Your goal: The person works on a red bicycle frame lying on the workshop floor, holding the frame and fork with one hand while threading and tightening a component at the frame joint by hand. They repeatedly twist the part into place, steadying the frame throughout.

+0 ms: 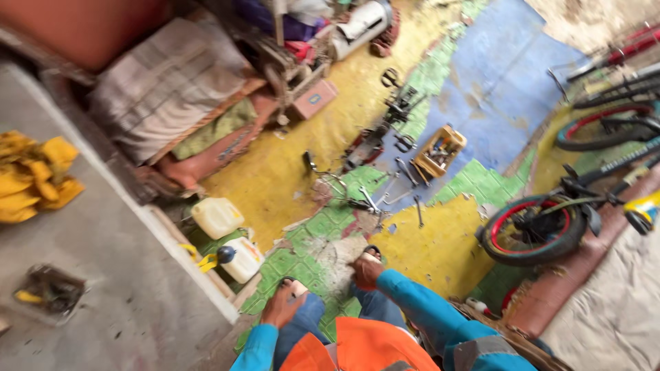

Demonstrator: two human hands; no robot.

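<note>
My left hand point(282, 308) lies on my left knee, in blue jeans, at the bottom centre. My right hand point(366, 272) rests on my right knee, just behind a sandalled foot point(372, 253). Both arms wear blue sleeves under an orange vest point(357, 350). Neither hand visibly holds anything, but the picture is blurred and the fingers cannot be made out. Nearest in front of me, several wrenches and other hand tools point(385, 194) lie scattered on the painted yellow, green and blue floor.
A yellow wooden tool tray point(440, 150) sits beyond the tools. A small bicycle with a red-rimmed wheel point(535, 231) lies at the right, another wheel point(605, 125) behind it. Two white plastic cans point(217, 217) point(242, 260) stand by a concrete ledge point(124, 275) at the left, with yellow cloth point(34, 177) on it.
</note>
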